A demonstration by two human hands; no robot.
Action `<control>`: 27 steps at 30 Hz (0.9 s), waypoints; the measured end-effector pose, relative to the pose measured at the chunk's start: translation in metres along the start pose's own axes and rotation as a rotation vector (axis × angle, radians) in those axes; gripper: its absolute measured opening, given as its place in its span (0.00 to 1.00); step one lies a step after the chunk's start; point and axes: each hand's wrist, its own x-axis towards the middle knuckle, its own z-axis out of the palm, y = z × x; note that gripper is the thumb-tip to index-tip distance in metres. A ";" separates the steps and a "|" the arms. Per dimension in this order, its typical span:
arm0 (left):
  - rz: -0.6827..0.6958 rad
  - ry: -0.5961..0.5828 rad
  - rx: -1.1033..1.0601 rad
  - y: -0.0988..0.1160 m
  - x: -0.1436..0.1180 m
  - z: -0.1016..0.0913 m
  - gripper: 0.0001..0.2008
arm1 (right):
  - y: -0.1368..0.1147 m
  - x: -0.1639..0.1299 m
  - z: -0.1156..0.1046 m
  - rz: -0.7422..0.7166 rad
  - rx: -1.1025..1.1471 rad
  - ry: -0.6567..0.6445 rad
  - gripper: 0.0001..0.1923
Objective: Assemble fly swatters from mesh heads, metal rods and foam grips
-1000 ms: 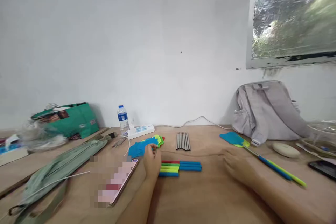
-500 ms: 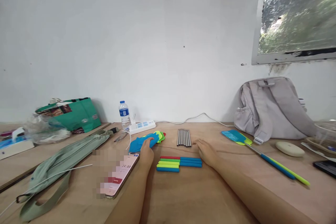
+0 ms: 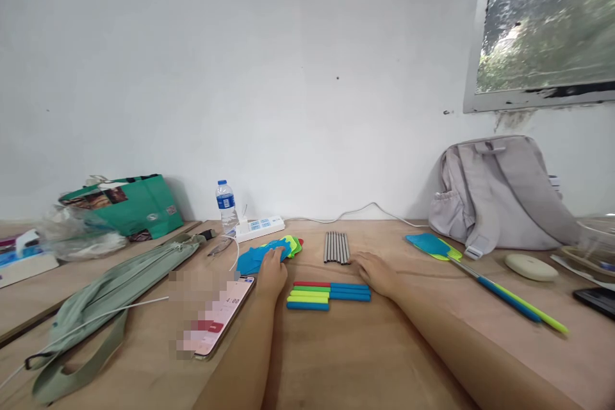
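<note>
A row of metal tubes [image 3: 337,248] lies flat on the wooden table [image 3: 331,359], packed side by side, the long axis of each running from the person toward the wall. Left of the tubes lies a pile of flat swatter heads [image 3: 250,262], blue on top with yellow-green and red edges showing on the side toward the tubes; the pile stretches roughly left to right, its right end a little closer to the wall.

The left hand [image 3: 273,270], left of the tubes, rests on this pile with its fingers over the blue pieces; whether it pinches one, I cannot tell. The right hand [image 3: 377,274] lies just right of the tubes, fingers loosely bent, tips near their close end. I cannot tell whether they touch the metal or hold anything.

Nearer the person than the tubes, coloured handle sleeves [image 3: 329,295] lie crosswise, long axes left to right, at about right angles to the tubes: red, green, yellow and blue in the left column, blue in the right.

Well right of the tubes, two long swatters [image 3: 509,299] lie slanted, heads pointing away toward the wall, handles running back and to the right.
</note>
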 end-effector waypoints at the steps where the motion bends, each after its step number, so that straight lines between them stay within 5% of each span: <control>1: -0.008 -0.009 0.006 -0.001 0.000 0.000 0.24 | 0.000 0.000 0.000 -0.002 -0.004 -0.003 0.21; 14: 0.013 -0.070 -0.027 -0.007 0.001 0.003 0.25 | -0.008 -0.002 -0.008 -0.009 -0.153 -0.092 0.17; 27: 0.050 -0.036 -0.053 -0.004 0.002 0.002 0.25 | -0.010 -0.009 -0.011 0.189 -0.150 0.012 0.14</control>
